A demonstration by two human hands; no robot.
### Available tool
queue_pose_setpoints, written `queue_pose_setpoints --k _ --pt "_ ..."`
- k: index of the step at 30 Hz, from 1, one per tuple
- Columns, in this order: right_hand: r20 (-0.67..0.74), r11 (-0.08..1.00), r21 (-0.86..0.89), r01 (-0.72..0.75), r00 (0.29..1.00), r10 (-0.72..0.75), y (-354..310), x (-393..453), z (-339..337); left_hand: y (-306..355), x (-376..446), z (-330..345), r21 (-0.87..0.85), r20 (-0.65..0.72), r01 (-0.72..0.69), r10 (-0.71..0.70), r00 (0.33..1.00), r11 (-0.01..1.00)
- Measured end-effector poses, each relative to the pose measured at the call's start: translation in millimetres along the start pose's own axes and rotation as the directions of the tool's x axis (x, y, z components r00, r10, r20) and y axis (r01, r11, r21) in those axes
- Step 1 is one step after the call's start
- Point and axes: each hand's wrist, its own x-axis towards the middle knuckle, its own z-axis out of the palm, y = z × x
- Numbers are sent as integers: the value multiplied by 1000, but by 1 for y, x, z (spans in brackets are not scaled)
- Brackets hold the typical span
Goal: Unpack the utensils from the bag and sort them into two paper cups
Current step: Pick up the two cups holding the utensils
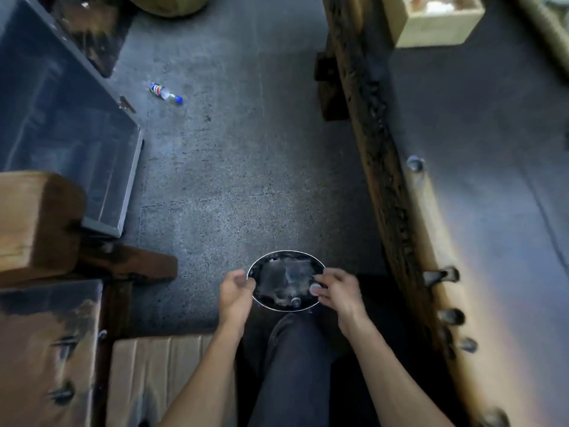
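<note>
I hold a clear, crumpled plastic bag (284, 278) low in front of my knee, stretched between both hands. My left hand (235, 289) pinches its left edge with curled fingers. My right hand (337, 291) grips its right edge. Right under the bag stands a round dark container with a thin white rim (308, 308) on the floor. Small pale round shapes show through the bag near my right fingers; blur keeps me from telling what they are. No paper cup or single utensil can be made out.
A long wooden table edge (385, 186) with pegs runs along the right, with a wooden box (431, 23) on top. A small bottle (164, 92) lies on the grey floor. A grey crate (61, 118), a wooden bench (37, 217) and cardboard (160, 380) stand left.
</note>
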Motion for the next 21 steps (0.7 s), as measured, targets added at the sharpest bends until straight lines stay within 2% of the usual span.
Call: queue_pose_setpoints --k 2,5,8,10,15,19,21 --pt "-6 991 -4 136 991 -136 -38 -48 -8 53 -37 -15 174 51 -194 188 981 965" --pt "-36 937 -69 342 938 -345 -94 -119 -33 144 -109 -31 317 223 -471 419 880 823" --pt "-135 879 -98 467 869 -477 -140 -188 -68 225 -183 -34 303 397 -712 596 698 633" --pt "-225 845 -103 525 815 -534 -161 -230 -97 268 -225 -24 252 490 -822 666 563 510" --pt "-501 788 -180 589 635 -588 -169 -315 -174 323 -328 28 107 702 -976 681 211 191" --pt "-691 789 -250 562 467 -552 -144 -376 -237 322 -413 73 -100 778 -995 621 -92 -21" --pt "-749 801 -259 539 411 -519 -129 -399 -261 314 -447 88 -173 784 -982 594 -180 -69"
